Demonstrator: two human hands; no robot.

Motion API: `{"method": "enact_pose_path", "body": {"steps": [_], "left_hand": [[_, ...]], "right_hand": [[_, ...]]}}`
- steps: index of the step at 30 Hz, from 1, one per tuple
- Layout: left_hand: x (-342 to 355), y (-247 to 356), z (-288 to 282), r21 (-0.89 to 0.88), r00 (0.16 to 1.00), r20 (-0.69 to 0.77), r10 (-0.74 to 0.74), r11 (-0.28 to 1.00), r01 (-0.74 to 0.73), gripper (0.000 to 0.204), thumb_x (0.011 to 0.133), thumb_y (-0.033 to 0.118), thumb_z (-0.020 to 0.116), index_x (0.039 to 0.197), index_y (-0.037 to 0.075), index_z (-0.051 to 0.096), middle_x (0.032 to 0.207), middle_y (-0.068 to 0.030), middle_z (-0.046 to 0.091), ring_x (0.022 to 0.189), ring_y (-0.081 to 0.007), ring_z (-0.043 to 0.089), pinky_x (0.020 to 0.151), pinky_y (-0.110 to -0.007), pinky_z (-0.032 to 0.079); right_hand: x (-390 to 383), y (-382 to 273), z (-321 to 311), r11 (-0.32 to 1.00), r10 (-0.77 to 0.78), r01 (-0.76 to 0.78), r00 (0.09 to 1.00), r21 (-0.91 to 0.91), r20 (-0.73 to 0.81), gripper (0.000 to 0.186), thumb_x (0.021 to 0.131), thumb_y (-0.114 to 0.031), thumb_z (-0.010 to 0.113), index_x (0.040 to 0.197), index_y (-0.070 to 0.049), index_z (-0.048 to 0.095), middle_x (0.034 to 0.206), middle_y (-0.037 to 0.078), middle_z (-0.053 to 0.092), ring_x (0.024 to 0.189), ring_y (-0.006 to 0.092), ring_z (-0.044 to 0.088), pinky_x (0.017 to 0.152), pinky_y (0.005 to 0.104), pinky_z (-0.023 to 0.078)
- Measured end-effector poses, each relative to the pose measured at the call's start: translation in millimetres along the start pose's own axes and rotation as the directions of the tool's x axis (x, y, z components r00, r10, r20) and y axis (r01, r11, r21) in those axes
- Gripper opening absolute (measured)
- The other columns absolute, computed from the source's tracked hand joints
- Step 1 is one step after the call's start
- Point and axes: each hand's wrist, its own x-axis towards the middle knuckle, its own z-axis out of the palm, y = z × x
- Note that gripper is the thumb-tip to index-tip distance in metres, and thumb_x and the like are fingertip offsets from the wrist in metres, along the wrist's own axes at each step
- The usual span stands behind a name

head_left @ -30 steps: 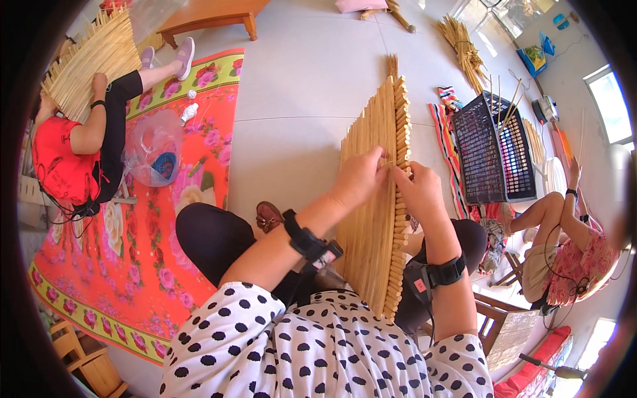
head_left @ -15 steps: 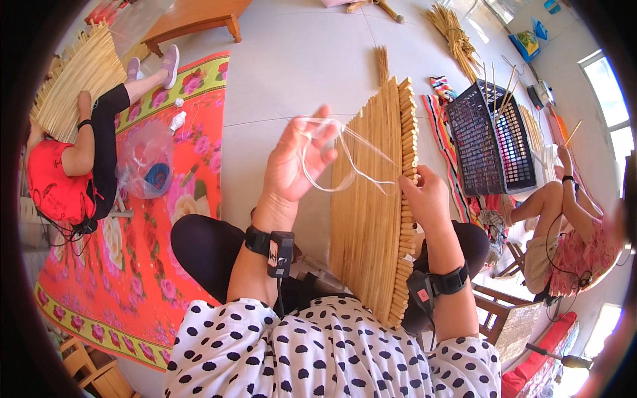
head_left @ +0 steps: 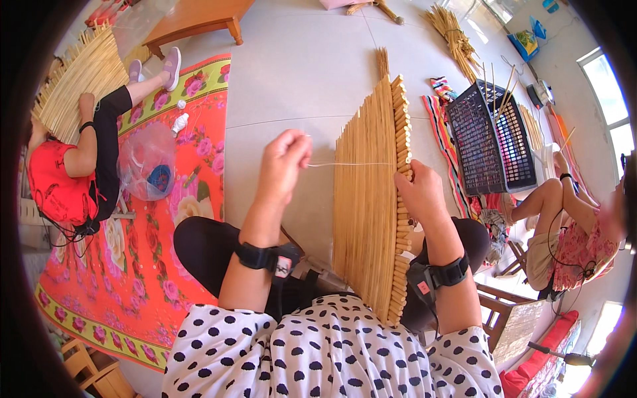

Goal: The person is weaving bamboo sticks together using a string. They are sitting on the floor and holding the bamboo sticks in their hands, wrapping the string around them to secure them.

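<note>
A panel of straw-coloured stalks (head_left: 365,199) stands across my lap, its cut ends lined up along the right edge. My left hand (head_left: 286,159) is closed on a thin white string (head_left: 322,164), left of the panel. The string runs taut and level from that hand across the stalks to the right edge. At that edge my right hand (head_left: 421,191) grips the stalk ends, thumb and fingers pinched around them. Exactly how many stalks lie under its fingers is hidden.
A black plastic basket (head_left: 488,142) with thin sticks stands to the right, near a bundle of stalks (head_left: 454,36). On the left, a co-worker (head_left: 63,172) holds another panel (head_left: 83,79) beside a red flowered mat (head_left: 199,159). A second person (head_left: 574,245) sits at the right.
The string's loose loops around my left hand are gone, and the string is now stretched straight. My left fingers have closed from spread, and the hand has turned. My right hand stays at the edge.
</note>
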Motion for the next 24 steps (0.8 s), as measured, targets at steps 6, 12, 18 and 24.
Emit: {"method": "enact_pose_path", "body": {"steps": [6,12,18,24], "left_hand": [[-1.2,-29.1,79.3,0.400,0.961,0.158,0.228,0.875,-0.274,0.012,0.091,0.010,0.063,0.095,0.000,0.068,0.073,-0.0052,0.064,0.063,-0.0108,0.057,0.058,-0.026,0.045],[-14.8,-43.2,95.9,0.579,0.901,0.262,0.345,0.691,-0.433,0.013,0.086,0.009,0.066,0.093,-0.002,0.068,0.074,-0.0156,0.064,0.061,-0.0226,0.064,0.060,-0.032,0.049],[-6.6,-34.2,79.7,0.582,0.927,0.374,0.010,0.776,-0.243,0.018,0.090,0.017,0.065,0.085,-0.001,0.067,0.065,-0.0071,0.060,0.056,-0.0157,0.058,0.055,-0.028,0.045],[-3.8,-38.2,53.9,-0.152,0.708,0.606,-0.363,0.821,0.551,0.020,0.096,0.023,0.059,0.096,0.004,0.063,0.080,0.0020,0.057,0.064,-0.0066,0.049,0.058,-0.022,0.039]], "right_hand": [[-1.8,-6.1,-4.2,0.999,-0.038,0.037,0.999,0.035,0.036,0.033,0.080,-0.029,0.064,0.087,0.004,0.062,0.068,0.020,0.062,0.065,0.0346,0.062,0.063,0.0425,0.049],[-2.5,0.1,-1.1,0.995,-0.056,0.053,0.998,0.080,0.039,0.034,0.080,-0.029,0.070,0.091,0.003,0.064,0.065,0.015,0.061,0.060,0.0233,0.061,0.059,0.0365,0.047],[-2.4,-6.5,-6.1,0.995,0.047,-0.057,0.992,0.087,0.114,0.033,0.078,-0.026,0.071,0.094,0.002,0.066,0.067,0.012,0.064,0.060,0.0209,0.063,0.059,0.0348,0.049],[-1.7,-8.7,-5.6,0.993,0.068,-0.077,0.991,0.084,0.115,0.033,0.076,-0.026,0.069,0.096,0.000,0.067,0.069,0.014,0.066,0.064,0.0263,0.066,0.063,0.0372,0.052]]}}
